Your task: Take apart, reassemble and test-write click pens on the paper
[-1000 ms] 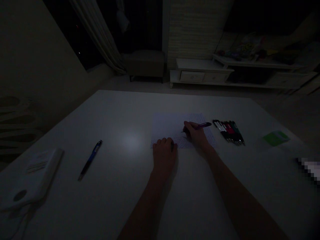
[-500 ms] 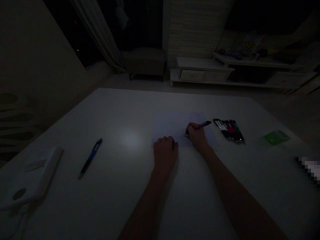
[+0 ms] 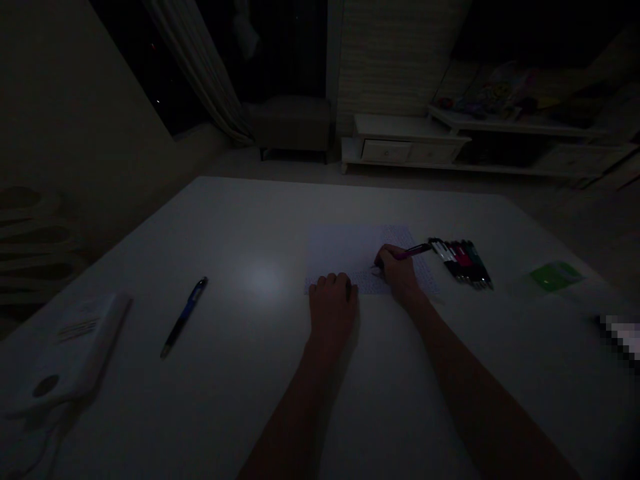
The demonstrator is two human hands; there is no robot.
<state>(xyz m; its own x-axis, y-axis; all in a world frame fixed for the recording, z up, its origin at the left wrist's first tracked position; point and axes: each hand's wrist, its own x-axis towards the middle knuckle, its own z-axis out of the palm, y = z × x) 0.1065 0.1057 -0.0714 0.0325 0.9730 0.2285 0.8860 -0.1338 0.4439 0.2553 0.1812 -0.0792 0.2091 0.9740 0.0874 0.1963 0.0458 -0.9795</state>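
Observation:
A sheet of paper [image 3: 340,247] with dense writing along its near and right parts lies on the white table [image 3: 240,220]. My right hand [image 3: 397,270] is closed around a purple pen [image 3: 413,251], whose tip is at the paper. Resting on the sheet's near edge is my left hand [image 3: 333,300], its fingers bent; a small dark object [image 3: 349,288] shows between its thumb and index finger, too dim to name. Several pens [image 3: 463,262] lie side by side to the right of the paper.
A blue and black pen [image 3: 184,317] lies at the left, beside a white device [image 3: 75,353] with a cable. At the right are a green item [image 3: 556,275] in clear plastic and a blurred dark-edged object [image 3: 623,337]. A white cabinet [image 3: 390,150] stands beyond the table.
The pen in my right hand leans lower, toward the row of pens. My left hand stays in place on the paper. The whole view has shifted very slightly.

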